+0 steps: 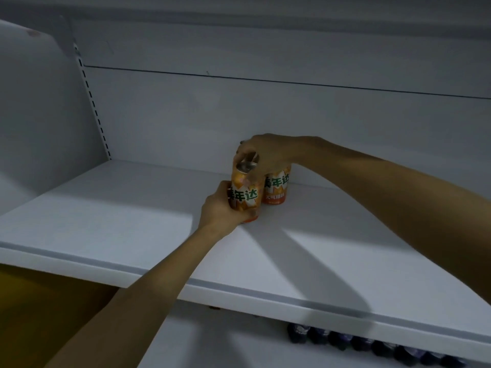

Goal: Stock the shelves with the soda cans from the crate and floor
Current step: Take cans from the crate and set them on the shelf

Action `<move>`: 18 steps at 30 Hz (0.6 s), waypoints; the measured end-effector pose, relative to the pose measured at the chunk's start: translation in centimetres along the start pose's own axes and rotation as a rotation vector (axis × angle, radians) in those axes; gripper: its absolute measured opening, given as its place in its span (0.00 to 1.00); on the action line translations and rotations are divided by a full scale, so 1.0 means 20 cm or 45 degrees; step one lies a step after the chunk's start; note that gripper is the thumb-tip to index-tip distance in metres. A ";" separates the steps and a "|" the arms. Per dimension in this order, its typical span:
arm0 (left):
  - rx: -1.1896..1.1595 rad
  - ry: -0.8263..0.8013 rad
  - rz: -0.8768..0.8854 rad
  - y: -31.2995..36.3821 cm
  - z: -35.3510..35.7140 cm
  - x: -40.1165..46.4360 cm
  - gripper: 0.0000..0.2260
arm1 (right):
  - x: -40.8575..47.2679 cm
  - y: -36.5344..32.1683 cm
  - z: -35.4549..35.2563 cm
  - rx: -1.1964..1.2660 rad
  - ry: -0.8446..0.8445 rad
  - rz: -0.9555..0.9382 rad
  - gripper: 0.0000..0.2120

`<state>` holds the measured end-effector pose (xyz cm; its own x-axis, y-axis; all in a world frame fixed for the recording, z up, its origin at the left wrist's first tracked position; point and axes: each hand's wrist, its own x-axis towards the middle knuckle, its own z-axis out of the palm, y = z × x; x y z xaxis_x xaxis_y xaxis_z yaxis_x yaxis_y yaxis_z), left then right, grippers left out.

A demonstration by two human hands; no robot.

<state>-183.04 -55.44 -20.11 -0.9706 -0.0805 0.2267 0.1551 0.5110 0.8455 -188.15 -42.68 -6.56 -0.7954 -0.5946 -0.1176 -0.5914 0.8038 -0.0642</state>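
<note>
Left forearm: reaches in from the lower left, closest to the camera, up over the front lip of the shelf [132, 235].
Left hand [220, 208]: wrapped round the lower body of the front can [244, 197], thumb side toward the camera, fingers curled behind it.
Front can: orange with green lettering, held slightly tilted, its silver top leaning toward the back; its base is at the shelf surface, though contact cannot be told.
Right hand [268, 152]: comes from the right, arched over both cans, fingers [240, 155] curled down onto the rim of the front can's top.
Rear can [276, 189]: same orange kind, upright on the shelf, just behind and right of the front can, its top hidden beneath the right palm.
Shelf: white, with a white back panel [265, 115] behind the cans.
Lower shelf: a row of dark cans [372, 343] shows under the front edge at lower right.
</note>
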 end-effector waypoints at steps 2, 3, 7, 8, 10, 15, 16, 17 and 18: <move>-0.013 0.007 -0.036 -0.02 0.01 0.02 0.31 | 0.02 0.03 0.02 0.027 0.050 -0.007 0.27; -0.019 0.004 -0.044 -0.02 0.01 0.03 0.31 | 0.02 0.04 0.03 0.041 0.064 -0.006 0.26; -0.001 -0.035 -0.054 -0.02 0.01 0.06 0.32 | 0.03 0.07 0.04 0.096 0.129 0.016 0.28; 0.007 -0.038 -0.058 -0.02 0.01 0.06 0.32 | 0.03 0.08 0.04 0.080 0.164 0.028 0.31; 0.016 -0.034 -0.055 -0.02 0.02 0.07 0.32 | 0.03 0.09 0.04 0.087 0.217 0.072 0.38; 0.034 -0.034 -0.060 -0.01 0.03 0.07 0.31 | 0.02 0.08 0.05 0.118 0.186 0.120 0.38; 0.038 -0.044 -0.075 -0.01 0.03 0.07 0.31 | 0.02 0.08 0.05 0.123 0.164 0.121 0.35; 0.037 -0.050 -0.089 -0.01 0.03 0.08 0.31 | 0.02 0.07 0.05 0.125 0.148 0.119 0.32; 0.040 -0.051 -0.099 -0.01 0.03 0.08 0.31 | 0.03 0.08 0.05 0.126 0.138 0.125 0.29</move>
<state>-184.73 -55.16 -20.17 -0.9862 -0.0872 0.1408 0.0736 0.5309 0.8443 -189.31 -41.76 -7.76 -0.8613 -0.5077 -0.0210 -0.4988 0.8527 -0.1554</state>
